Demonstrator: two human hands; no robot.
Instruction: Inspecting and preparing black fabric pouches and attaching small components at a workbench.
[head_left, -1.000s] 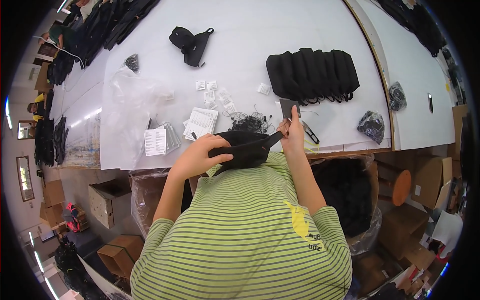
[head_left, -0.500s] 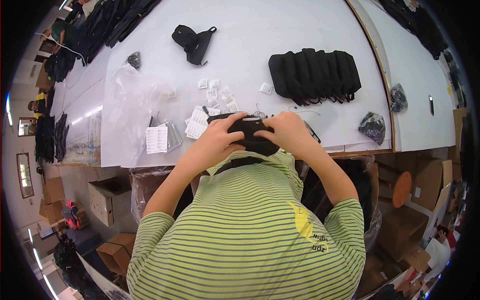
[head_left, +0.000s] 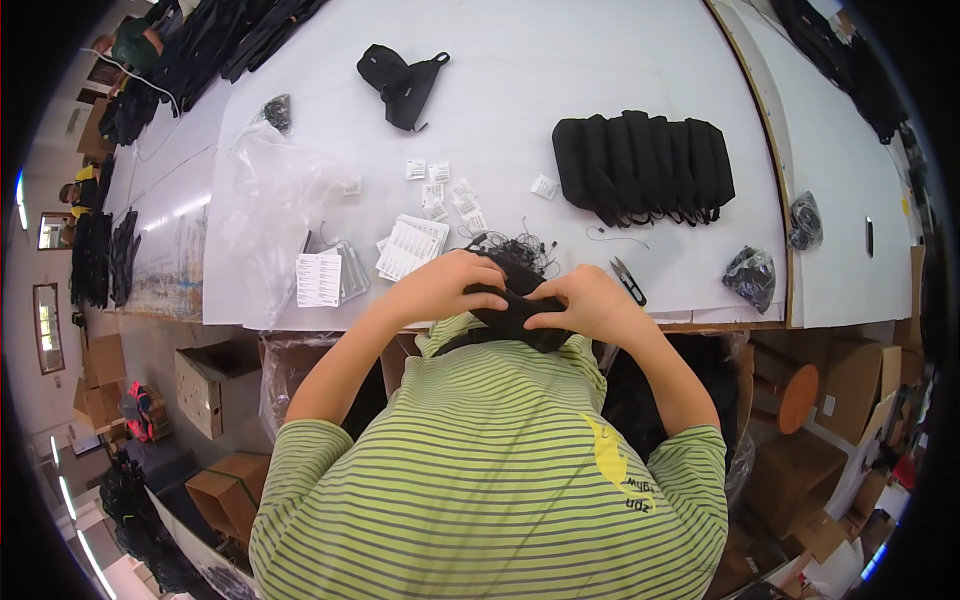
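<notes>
Close to my body, at the table's near edge, both hands hold a small black fabric pouch point(head_left: 518, 312). My left hand point(head_left: 452, 284) grips its left side, thumb and fingers bent around the cloth. On the opposite side, my right hand point(head_left: 592, 303) pinches the fabric between thumb and fingers. Part of the pouch is hidden under my fingers. Just beyond it lies a tangle of thin black strings point(head_left: 520, 248). A pair of thread snips point(head_left: 629, 281) rests to the right of my right hand. Left of the strings is a stack of white printed cards point(head_left: 412, 246).
A row of black pouches point(head_left: 640, 165) lies at the right, and another black pouch point(head_left: 405, 88) farther back. Small white packets point(head_left: 437, 172) are scattered mid-table. Clear plastic film point(head_left: 265, 200) and more cards point(head_left: 319, 280) sit at left. A bagged dark item point(head_left: 750, 278) lies near the right edge.
The pouch has come nearer my body and tipped, so its small light label no longer shows. My hands have shifted with it, uncovering more of the strings and the snips.
</notes>
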